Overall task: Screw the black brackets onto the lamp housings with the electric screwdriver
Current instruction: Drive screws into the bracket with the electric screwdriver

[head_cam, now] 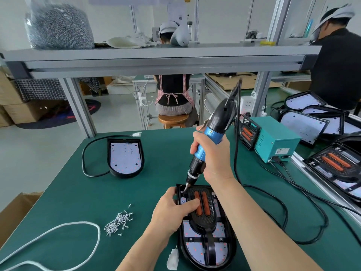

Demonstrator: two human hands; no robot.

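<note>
A factory assembly floor: a green-matted workbench (pixel 156 153) under an aluminium-profile shelf (pixel 156 53) carrying a bag of screws (pixel 58 26), lamp housings (pixel 304 126) stacked beyond its right edge, capped workers (pixel 338 65) at neighbouring stations.

A green-topped bench (pixel 152 153) stands under a grey metal shelf (pixel 156 55) carried on aluminium posts (pixel 78 106). Beyond it a pale, glossy floor (pixel 48 137) reflects light. A person in a checked apron (pixel 172 90) sits, back turned, on a round wooden stool (pixel 173 118). Cardboard boxes (pixel 17 112) are stacked at the left, and a white wall (pixel 218 16) closes the room behind.
</note>
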